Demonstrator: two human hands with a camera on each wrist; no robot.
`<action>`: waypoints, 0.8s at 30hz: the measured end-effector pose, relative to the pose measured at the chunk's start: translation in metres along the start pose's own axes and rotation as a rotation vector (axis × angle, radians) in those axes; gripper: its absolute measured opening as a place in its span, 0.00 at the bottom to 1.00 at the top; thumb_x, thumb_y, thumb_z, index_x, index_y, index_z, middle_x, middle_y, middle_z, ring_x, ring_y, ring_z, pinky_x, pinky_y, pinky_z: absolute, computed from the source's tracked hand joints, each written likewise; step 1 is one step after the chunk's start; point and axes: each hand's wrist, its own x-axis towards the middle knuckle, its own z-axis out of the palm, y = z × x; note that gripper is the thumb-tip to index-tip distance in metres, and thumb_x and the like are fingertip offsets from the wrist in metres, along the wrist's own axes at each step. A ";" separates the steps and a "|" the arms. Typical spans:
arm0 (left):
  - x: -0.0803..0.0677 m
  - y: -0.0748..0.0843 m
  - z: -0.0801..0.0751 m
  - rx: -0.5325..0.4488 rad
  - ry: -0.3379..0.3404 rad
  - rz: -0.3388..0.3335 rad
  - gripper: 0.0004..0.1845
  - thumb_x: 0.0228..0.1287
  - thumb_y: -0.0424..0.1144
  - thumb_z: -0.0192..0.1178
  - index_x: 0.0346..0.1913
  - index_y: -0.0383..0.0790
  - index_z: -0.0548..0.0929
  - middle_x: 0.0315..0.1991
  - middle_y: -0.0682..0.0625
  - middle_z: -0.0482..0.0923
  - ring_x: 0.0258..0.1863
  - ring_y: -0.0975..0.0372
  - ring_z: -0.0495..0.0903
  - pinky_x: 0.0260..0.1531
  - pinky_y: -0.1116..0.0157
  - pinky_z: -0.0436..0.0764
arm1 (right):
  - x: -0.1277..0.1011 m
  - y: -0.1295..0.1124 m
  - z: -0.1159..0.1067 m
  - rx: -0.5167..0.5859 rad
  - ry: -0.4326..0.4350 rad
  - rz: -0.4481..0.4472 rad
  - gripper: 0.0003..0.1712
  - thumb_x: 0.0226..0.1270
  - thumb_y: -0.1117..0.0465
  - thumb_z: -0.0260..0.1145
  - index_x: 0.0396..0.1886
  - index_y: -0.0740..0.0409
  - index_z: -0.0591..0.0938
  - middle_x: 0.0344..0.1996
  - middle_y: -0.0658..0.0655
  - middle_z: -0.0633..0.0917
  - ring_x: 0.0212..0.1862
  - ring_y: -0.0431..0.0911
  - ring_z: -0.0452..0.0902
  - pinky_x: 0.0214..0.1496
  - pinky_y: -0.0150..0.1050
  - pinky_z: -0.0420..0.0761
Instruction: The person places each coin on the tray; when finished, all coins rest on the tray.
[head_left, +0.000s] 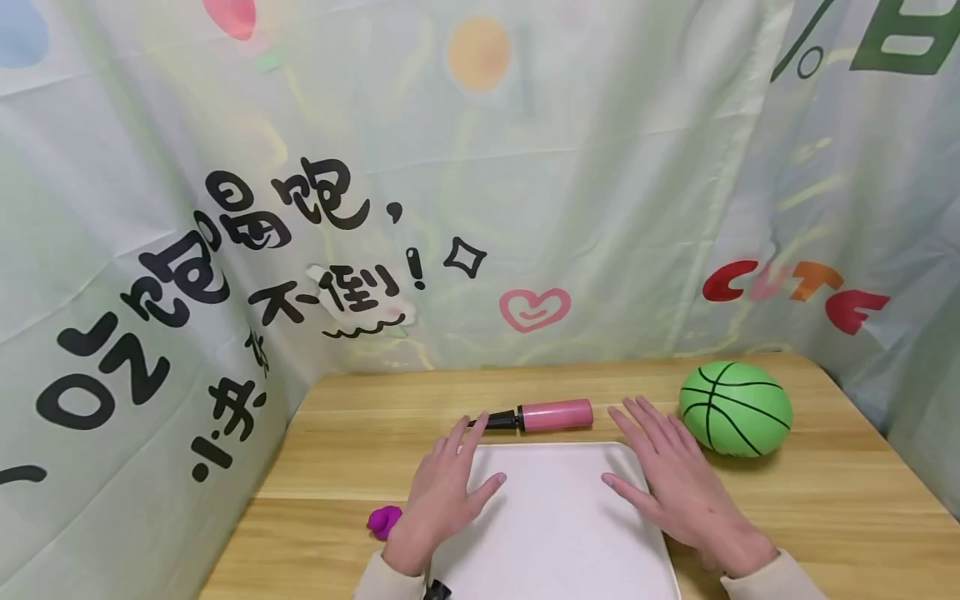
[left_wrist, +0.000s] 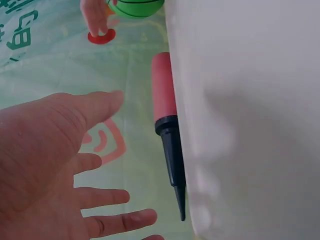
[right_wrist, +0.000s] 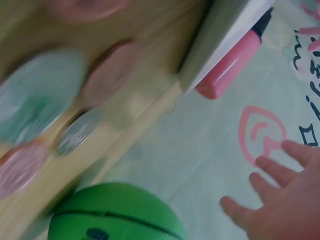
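Both hands lie flat with straight, spread fingers on a white square board (head_left: 555,517) at the table's front. My left hand (head_left: 447,479) rests on the board's left edge, my right hand (head_left: 663,471) on its right edge. Just beyond the board lies a pink hand pump with a black nozzle (head_left: 546,415), close to the fingertips of both hands; it shows in the left wrist view too, pump (left_wrist: 166,120) beside the board (left_wrist: 250,115). A green basketball-patterned ball (head_left: 735,407) sits right of my right hand, also ball (right_wrist: 112,212).
A small purple lump (head_left: 384,521) lies on the wooden table (head_left: 840,517) left of my left wrist. A printed green cloth backdrop (head_left: 525,183) closes in the table at the back and both sides.
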 end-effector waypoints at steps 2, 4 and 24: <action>-0.003 -0.003 0.001 -0.007 -0.012 -0.010 0.46 0.69 0.64 0.59 0.83 0.62 0.47 0.80 0.42 0.59 0.71 0.41 0.69 0.62 0.38 0.75 | -0.003 0.002 -0.003 -0.009 0.014 -0.031 0.50 0.65 0.38 0.69 0.80 0.51 0.62 0.77 0.62 0.66 0.79 0.58 0.57 0.83 0.33 0.26; -0.007 -0.004 0.002 -0.016 -0.025 -0.019 0.47 0.69 0.62 0.60 0.83 0.62 0.47 0.79 0.41 0.60 0.72 0.40 0.69 0.59 0.37 0.77 | -0.005 0.005 -0.005 -0.016 0.026 -0.060 0.49 0.64 0.39 0.71 0.79 0.52 0.63 0.76 0.62 0.68 0.78 0.58 0.59 0.81 0.29 0.24; -0.025 -0.019 0.007 -0.040 -0.052 -0.068 0.46 0.67 0.57 0.65 0.82 0.55 0.53 0.50 0.49 0.72 0.40 0.62 0.70 0.27 0.69 0.69 | -0.036 0.032 -0.017 -0.040 0.086 -0.112 0.41 0.58 0.49 0.75 0.70 0.55 0.74 0.68 0.62 0.75 0.76 0.57 0.60 0.83 0.32 0.33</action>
